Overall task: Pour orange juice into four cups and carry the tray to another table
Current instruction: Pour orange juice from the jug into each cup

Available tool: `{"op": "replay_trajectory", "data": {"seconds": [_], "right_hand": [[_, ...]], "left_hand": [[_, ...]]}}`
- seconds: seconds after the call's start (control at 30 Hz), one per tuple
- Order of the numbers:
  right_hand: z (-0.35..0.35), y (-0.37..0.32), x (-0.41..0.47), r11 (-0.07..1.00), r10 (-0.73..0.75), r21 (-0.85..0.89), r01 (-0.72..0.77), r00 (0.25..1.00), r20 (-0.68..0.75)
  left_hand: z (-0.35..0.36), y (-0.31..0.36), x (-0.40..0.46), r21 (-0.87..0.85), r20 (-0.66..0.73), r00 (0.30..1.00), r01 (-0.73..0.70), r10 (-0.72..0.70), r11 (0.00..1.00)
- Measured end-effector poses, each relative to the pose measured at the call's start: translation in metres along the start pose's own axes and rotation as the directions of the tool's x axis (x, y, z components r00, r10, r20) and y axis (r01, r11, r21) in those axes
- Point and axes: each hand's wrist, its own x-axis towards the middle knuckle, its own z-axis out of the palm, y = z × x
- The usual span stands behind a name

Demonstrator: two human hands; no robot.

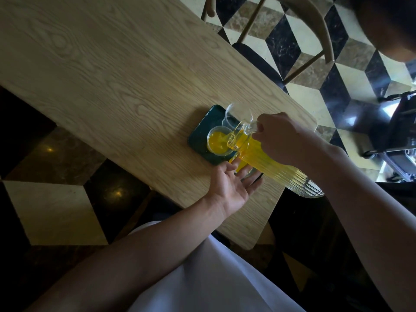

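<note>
A dark green tray (200, 136) lies on the wooden table (112, 70). On it stands a clear cup (217, 141) holding orange juice, and an empty clear cup (238, 113) behind it. A ribbed glass jug (270, 163) of orange juice is tilted, its spout over the filled cup. My right hand (283, 136) grips the jug's handle. My left hand (231, 185) lies palm up under the jug's body, fingers spread and touching it. Other cups on the tray are hidden behind the jug and hands.
The table's near edge runs diagonally past my left wrist, and its rounded corner is below the jug. A wooden chair (292, 41) stands on the far side on a checkered floor. Dark equipment (396, 131) sits at the right edge.
</note>
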Motion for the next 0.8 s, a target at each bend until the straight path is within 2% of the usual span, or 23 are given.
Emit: {"op": "replay_trajectory", "data": {"seconds": [0.43,0.8], "right_hand": [[-0.013,-0.003,-0.017,0.998,-0.062,0.024,0.063,0.996,-0.062],[-0.026,-0.011,-0.039,0.983,-0.051,0.166,0.073,0.990,-0.131]], "left_hand": [[0.006,0.004,-0.008,0.008,0.023,0.999,-0.047,0.047,0.999],[0.003,0.017,-0.019,0.141,0.093,0.982,-0.177,0.165,0.974]]}}
